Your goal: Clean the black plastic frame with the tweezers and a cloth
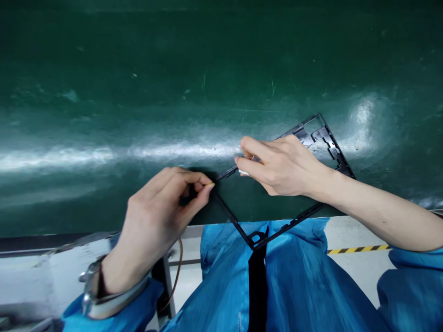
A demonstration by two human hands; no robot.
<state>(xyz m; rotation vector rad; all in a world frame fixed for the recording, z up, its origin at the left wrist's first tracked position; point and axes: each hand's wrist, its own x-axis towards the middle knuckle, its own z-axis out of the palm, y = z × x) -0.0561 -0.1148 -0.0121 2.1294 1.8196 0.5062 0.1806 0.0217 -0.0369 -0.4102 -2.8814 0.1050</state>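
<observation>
A thin black rectangular frame (232, 217), open in the middle, lies at a slant over the near edge of the green work surface. Small tabs and cut-outs line its sides, and a wider bracket-like part shows near the far right corner. My left hand (166, 203) pinches the frame's left corner between thumb and index finger. Across the upper side of the frame is my right hand (280, 166), its fingers curled together. A small white thing (243, 173) peeks out below those fingers; its kind cannot be made out. The palm hides part of the frame.
The green surface (155, 69) is glossy, with scuffs and light reflections. The frame's nearest corner overhangs its edge, above my blue garment (221, 276). At lower left are a white structure (27, 281) and a brown cable (179, 267). Yellow-black tape (360, 249) marks the floor.
</observation>
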